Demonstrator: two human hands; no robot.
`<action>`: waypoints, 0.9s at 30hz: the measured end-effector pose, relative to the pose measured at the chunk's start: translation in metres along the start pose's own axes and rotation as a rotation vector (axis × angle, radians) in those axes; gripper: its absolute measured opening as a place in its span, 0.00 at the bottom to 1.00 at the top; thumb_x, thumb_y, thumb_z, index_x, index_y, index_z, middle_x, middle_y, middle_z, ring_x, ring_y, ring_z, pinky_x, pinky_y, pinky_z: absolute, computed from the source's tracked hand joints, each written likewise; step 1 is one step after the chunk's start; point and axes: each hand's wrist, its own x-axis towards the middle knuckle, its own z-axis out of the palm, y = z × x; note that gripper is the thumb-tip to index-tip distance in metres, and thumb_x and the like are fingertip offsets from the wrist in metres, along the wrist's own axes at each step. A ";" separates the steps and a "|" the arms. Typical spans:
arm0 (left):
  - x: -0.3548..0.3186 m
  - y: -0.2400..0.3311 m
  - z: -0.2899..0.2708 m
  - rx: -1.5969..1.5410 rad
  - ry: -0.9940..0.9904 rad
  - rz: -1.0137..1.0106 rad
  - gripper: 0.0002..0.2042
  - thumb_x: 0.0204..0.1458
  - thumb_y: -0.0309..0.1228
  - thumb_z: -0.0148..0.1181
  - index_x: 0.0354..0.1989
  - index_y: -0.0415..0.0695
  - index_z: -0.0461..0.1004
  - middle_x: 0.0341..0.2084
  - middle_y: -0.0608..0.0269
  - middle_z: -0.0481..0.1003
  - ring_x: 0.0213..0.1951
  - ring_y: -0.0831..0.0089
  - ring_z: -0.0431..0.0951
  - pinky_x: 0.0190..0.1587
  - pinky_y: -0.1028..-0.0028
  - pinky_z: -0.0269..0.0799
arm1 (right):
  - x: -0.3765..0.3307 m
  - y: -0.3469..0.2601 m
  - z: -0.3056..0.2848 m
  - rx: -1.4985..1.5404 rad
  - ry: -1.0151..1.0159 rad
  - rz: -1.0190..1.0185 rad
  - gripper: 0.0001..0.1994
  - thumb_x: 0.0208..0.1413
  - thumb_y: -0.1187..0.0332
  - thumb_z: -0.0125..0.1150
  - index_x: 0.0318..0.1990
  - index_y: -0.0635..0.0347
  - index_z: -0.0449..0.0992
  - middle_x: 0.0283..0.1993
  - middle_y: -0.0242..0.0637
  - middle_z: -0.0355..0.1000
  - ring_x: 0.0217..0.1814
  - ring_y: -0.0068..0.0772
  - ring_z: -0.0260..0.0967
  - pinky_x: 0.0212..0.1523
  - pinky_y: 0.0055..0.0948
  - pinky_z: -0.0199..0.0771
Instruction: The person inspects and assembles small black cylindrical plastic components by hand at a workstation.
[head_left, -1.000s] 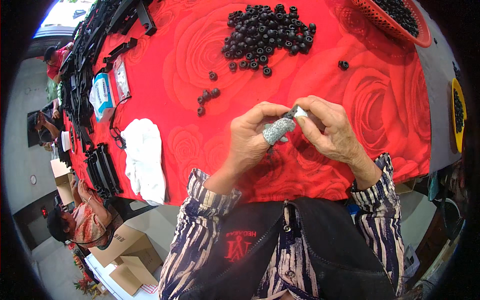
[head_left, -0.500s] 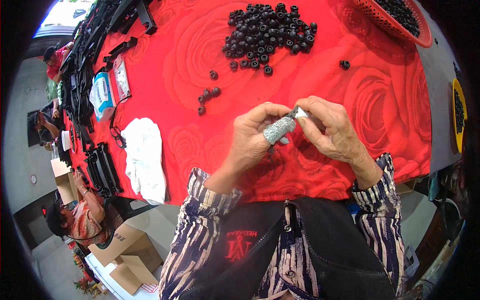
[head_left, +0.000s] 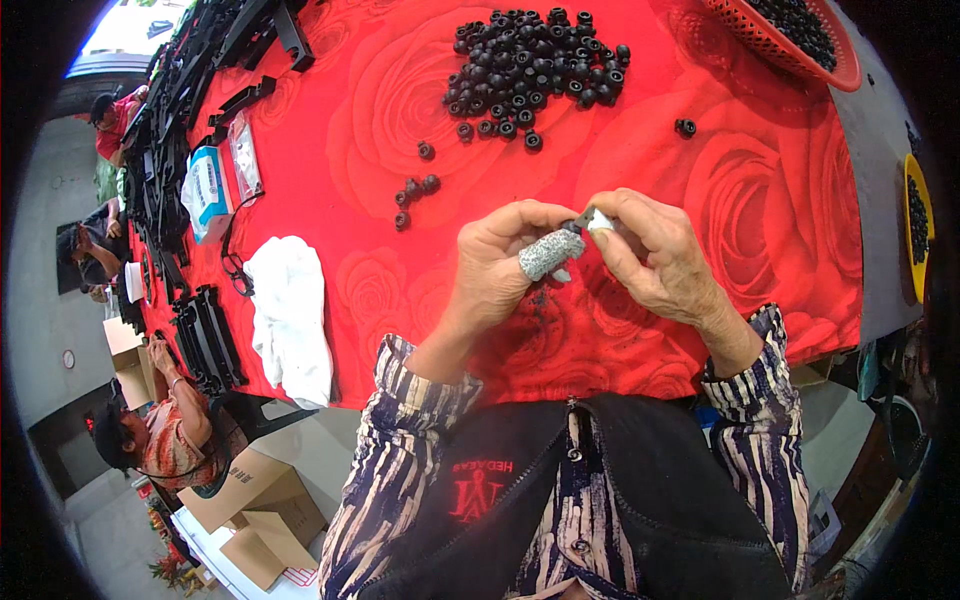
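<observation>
My left hand [head_left: 490,262] is closed, its thumb covered by a grey speckled sleeve [head_left: 550,255]. Thumb and forefinger pinch a small black knob [head_left: 573,227], mostly hidden by the fingers. Against that knob my right hand [head_left: 655,250] brings a small dark blade with a white wrapped grip [head_left: 599,220], pinched between thumb and forefinger. Dark crumbs [head_left: 540,300] lie on the red cloth below my left thumb. Beyond my hands sits a pile of similar black knobs [head_left: 530,75], with several more lying loose [head_left: 412,190] to its near left.
A red basket [head_left: 850,70] of black pieces stands far right, a yellow tray [head_left: 913,270] at the right edge. On the left lie a white cloth [head_left: 290,320], a tissue pack [head_left: 205,195] and black plastic strips [head_left: 207,340]. Other people [head_left: 165,430] work beyond the table's left side.
My left hand has shifted slightly left and its thumb has turned a little, so more of the knob shows by the blade. The right hand keeps its grip.
</observation>
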 end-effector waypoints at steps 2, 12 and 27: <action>0.000 -0.001 0.001 0.004 0.003 -0.007 0.09 0.47 0.21 0.59 0.38 0.36 0.73 0.30 0.61 0.76 0.28 0.79 0.75 0.26 0.81 0.75 | 0.000 0.001 0.000 -0.013 -0.006 -0.002 0.08 0.48 0.76 0.55 0.38 0.66 0.70 0.28 0.44 0.68 0.27 0.41 0.69 0.28 0.33 0.67; 0.000 -0.003 -0.003 -0.019 -0.047 -0.001 0.10 0.49 0.20 0.57 0.42 0.36 0.72 0.33 0.62 0.74 0.33 0.79 0.75 0.30 0.82 0.76 | 0.000 0.002 0.001 -0.032 -0.011 0.001 0.08 0.48 0.75 0.55 0.37 0.65 0.70 0.29 0.44 0.68 0.27 0.42 0.69 0.28 0.33 0.67; 0.000 -0.003 0.001 0.022 -0.003 0.006 0.09 0.48 0.21 0.58 0.38 0.36 0.73 0.30 0.61 0.76 0.27 0.79 0.75 0.27 0.80 0.74 | 0.000 0.003 0.001 -0.061 -0.021 0.004 0.07 0.47 0.75 0.55 0.35 0.66 0.70 0.28 0.45 0.68 0.26 0.43 0.69 0.27 0.35 0.67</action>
